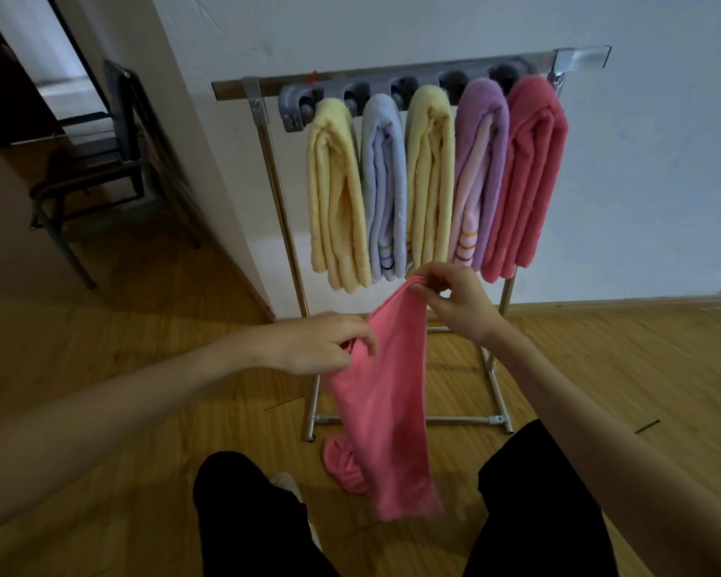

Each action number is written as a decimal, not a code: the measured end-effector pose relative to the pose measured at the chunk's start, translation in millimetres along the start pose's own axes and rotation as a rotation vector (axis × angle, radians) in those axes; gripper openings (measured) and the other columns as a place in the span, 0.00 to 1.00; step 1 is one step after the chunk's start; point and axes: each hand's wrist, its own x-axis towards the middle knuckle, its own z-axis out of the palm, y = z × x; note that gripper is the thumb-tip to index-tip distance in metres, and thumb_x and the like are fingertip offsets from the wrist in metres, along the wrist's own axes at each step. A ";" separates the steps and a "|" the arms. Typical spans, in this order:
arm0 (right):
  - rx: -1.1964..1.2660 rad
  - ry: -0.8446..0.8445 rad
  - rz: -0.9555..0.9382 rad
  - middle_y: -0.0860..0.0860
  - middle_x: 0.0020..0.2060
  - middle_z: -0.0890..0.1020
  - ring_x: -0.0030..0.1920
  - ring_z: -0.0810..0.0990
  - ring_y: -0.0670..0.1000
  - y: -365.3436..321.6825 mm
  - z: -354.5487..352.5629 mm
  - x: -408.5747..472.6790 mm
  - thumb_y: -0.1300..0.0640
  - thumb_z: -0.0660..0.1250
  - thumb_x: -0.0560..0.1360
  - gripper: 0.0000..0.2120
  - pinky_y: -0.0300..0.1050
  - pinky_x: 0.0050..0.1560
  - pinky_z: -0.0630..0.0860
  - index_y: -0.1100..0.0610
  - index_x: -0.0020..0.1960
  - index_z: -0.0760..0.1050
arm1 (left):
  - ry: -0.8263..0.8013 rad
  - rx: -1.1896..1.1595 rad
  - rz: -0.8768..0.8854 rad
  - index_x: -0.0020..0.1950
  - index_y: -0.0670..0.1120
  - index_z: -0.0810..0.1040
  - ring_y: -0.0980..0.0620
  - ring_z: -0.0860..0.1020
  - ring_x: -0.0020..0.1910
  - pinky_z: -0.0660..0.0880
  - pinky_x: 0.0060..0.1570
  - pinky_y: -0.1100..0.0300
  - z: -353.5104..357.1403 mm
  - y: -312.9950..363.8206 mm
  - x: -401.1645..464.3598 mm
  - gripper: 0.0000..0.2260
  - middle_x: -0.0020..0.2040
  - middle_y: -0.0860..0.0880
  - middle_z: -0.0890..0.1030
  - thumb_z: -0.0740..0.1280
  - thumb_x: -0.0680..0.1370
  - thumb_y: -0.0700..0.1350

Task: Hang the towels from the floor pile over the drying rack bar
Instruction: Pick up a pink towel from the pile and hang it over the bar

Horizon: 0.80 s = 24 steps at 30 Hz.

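A pink towel (pixel 386 393) hangs between my hands in front of the drying rack. My right hand (pixel 454 301) pinches its top corner, and my left hand (pixel 321 343) grips its left edge lower down. Its bottom end trails near a bunched pink cloth (pixel 342 464) on the floor. The metal rack bar (pixel 392 74) carries several folded towels: yellow (pixel 336 193), pale blue (pixel 386 189), yellow (pixel 429 177), purple (pixel 481 168) and dark pink (pixel 529 172). All hang side by side below the bar.
The rack's legs and base frame (pixel 463 419) stand on the wood floor against a white wall. A dark metal chair (pixel 96 160) sits at the left by a doorway. My legs in black trousers (pixel 250 518) fill the bottom of the view.
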 end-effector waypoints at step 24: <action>0.088 0.137 0.068 0.45 0.36 0.82 0.37 0.79 0.41 -0.6 -4.8 -0.9 0.62 0.73 0.71 0.04 0.34 0.39 0.74 0.59 0.46 0.82 | 0.552 0.618 0.443 0.46 0.47 0.80 0.53 0.78 0.44 0.70 0.56 0.57 3.5 -6.1 23.1 0.10 0.42 0.52 0.81 0.60 0.78 0.47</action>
